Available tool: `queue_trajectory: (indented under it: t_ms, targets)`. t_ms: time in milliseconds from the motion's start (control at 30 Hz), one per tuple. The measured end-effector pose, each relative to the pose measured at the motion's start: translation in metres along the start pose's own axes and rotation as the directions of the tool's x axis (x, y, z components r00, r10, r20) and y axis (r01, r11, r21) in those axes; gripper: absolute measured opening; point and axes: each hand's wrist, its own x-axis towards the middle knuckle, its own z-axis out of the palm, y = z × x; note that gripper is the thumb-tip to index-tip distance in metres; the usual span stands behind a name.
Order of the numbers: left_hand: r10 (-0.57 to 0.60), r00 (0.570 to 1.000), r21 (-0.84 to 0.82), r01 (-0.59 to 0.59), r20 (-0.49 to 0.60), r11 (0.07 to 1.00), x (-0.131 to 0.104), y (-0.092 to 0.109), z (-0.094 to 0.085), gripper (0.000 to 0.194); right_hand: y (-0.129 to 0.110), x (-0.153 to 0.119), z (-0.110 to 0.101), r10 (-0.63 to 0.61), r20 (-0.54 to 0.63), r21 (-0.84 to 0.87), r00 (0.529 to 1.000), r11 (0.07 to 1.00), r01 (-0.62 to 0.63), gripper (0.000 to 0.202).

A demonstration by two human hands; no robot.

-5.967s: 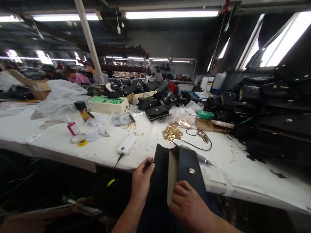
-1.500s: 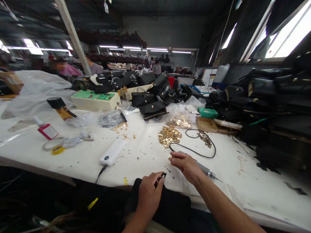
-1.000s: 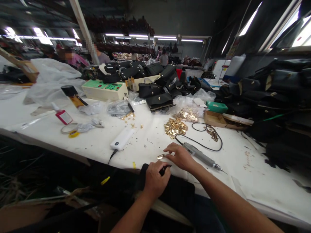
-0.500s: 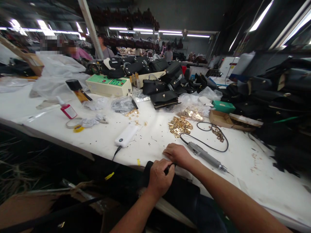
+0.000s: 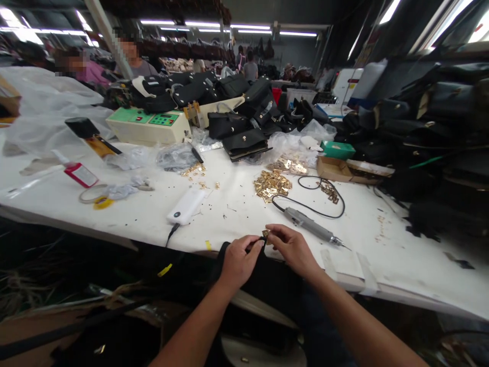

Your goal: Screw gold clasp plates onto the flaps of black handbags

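Note:
My left hand (image 5: 240,261) is closed on the edge of a black bag (image 5: 278,279) that rests against the table's front edge. Between the fingertips of my right hand (image 5: 292,248) is a small gold metal fitting (image 5: 266,233), right at the bag edge that my left hand pinches. Whether the fitting touches the bag I cannot tell. Beyond my hands lies a heap of gold metal fittings (image 5: 271,185). A grey electric screwdriver (image 5: 311,226) with a black cord lies to the right of the heap.
A white power bank (image 5: 186,206) with a cable lies left of my hands. Further left are a red-labelled bottle (image 5: 81,174) and a hammer (image 5: 91,136). A green-topped machine (image 5: 148,126) and piled black bags (image 5: 244,137) stand behind. An open cardboard box (image 5: 334,169) sits right.
My right hand has lifted off the tabletop and come round to the bag edge, with a gold fitting now showing in its fingers. My left hand has shifted slightly. The view has swung right.

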Motion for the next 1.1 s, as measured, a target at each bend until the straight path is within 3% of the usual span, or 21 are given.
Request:
queue_trajectory:
  t_ms: [133, 300, 500, 833, 967, 1100]
  targets:
    - [-0.017, 1.0, -0.015, 0.018, 0.025, 1.0, 0.002, 0.0, 0.0, 0.022, 0.001, 0.002, -0.002, -0.084, 0.065, -0.075, 0.994, 0.993, 0.089, 0.031]
    - [-0.013, 1.0, -0.015, 0.013, 0.025, 1.0, 0.003, 0.0, 0.0, 0.021, 0.005, 0.003, -0.002, -0.003, 0.059, -0.036, 0.998, 0.999, 0.005, 0.024]
    - [0.033, 0.999, -0.037, -0.033, -0.007, 0.999, 0.005, 0.002, 0.0, 0.018, 0.0, 0.001, -0.001, -0.018, 0.054, -0.082, 0.998, 0.996, 0.023, 0.02]
    - [-0.042, 0.999, -0.088, 0.045, 0.033, 0.995, 0.005, 0.003, -0.002, 0.023, -0.009, 0.004, 0.004, 0.004, 0.01, -0.17, 1.0, 0.985, -0.002, 0.02]
    - [-0.108, 0.993, -0.127, 0.113, 0.045, 0.985, 0.008, 0.006, -0.004, 0.023, -0.006, 0.006, 0.005, 0.111, -0.004, -0.097, 0.994, 0.989, -0.111, 0.027]
    - [-0.17, 0.984, -0.132, 0.176, 0.06, 0.975, 0.012, 0.007, -0.003, 0.024, -0.009, 0.008, 0.003, 0.145, 0.008, -0.052, 0.989, 0.988, -0.144, 0.029]
